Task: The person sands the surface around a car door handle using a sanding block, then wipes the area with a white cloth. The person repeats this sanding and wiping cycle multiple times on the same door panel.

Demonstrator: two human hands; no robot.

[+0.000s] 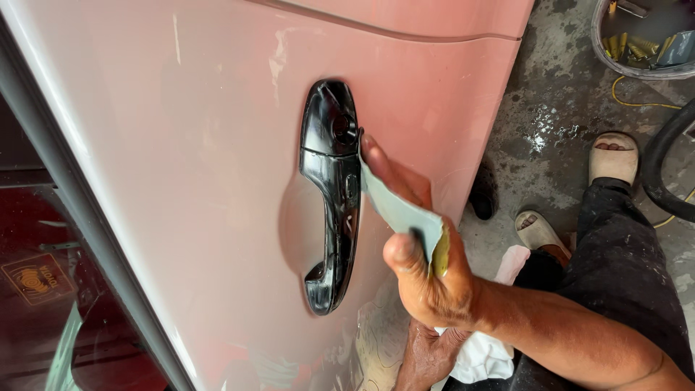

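Note:
My right hand (423, 271) holds a folded grey-green sheet of sandpaper (398, 210). Its fingertips press the sheet flat against the pink car door (195, 145), just right of the glossy black door handle (331, 195). The thumb pins the sheet's lower fold. My left hand (427, 355) is lower down by the door's bottom edge, partly hidden under my right wrist. Its fingers are closed on a crumpled white cloth (478, 358).
The car's window glass (43, 289) and dark trim run along the left. On the wet concrete floor (557, 108) are my sandalled feet (614, 156), a black hose (662, 166), a yellow cable and a round tub (641, 36) holding several yellowish parts.

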